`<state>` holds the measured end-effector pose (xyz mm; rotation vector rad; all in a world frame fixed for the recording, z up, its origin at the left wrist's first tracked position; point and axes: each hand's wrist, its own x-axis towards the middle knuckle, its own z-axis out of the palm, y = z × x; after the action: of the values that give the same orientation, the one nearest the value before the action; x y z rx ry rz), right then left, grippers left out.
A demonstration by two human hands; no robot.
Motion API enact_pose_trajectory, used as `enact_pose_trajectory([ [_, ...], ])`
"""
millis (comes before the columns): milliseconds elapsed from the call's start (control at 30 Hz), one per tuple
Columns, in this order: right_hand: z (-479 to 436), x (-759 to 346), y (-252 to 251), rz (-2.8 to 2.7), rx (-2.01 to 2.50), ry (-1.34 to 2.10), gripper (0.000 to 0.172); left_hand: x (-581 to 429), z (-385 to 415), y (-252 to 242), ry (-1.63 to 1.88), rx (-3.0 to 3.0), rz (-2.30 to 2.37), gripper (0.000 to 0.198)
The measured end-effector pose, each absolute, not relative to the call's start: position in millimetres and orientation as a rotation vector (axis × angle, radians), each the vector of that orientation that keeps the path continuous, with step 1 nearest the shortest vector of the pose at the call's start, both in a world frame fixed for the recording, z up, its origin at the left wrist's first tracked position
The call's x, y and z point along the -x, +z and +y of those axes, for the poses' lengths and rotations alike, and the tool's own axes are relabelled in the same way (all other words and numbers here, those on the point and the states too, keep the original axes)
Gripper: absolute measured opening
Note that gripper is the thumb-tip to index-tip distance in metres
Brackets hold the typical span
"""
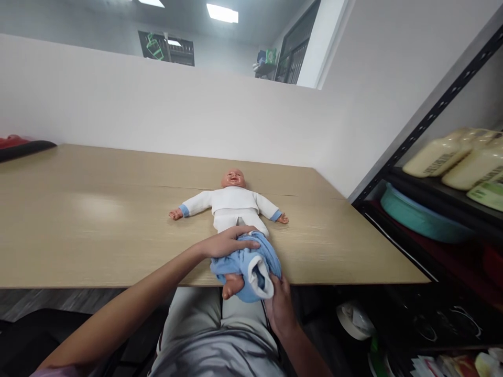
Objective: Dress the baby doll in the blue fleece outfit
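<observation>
Blue garment (238, 263) between partly closed fingers (248, 244)

No legible text in this one, sorry
Cream bottles (439, 153) near the front edge of the black shelf (422, 189) have dark lettering, but it's way too blurry to make out any words or brand.

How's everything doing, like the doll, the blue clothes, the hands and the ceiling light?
Doll: on its back, arms spread
White top: on the doll
Blue garment: bunched at the doll's legs, one foot showing
Left hand: holding the blue garment
Right hand: holding its side
Ceiling light: on
</observation>
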<state>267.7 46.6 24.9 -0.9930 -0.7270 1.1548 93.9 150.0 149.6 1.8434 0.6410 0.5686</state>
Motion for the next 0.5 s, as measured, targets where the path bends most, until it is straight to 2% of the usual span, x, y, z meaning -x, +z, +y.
enact_pose_trajectory([
  [100,54,-263,20,-0.730,1.061,1.133,0.049,-87,151,150,0.586,-1.763,0.705,0.040],
  [233,72,-273,12,-0.964,1.121,0.851,0.054,-80,156,146,0.603,-1.715,0.642,0.043],
  [333,90,-285,20,-1.137,1.111,0.798,0.060,-77,159,146,0.642,-1.688,0.589,0.045],
  [400,103,-290,35,-1.276,1.088,0.774,0.052,-75,162,149,0.661,-1.711,0.598,0.047],
  [500,122,-290,67,-1.420,1.020,0.722,0.023,-72,167,152,0.684,-1.760,0.589,0.052],
])
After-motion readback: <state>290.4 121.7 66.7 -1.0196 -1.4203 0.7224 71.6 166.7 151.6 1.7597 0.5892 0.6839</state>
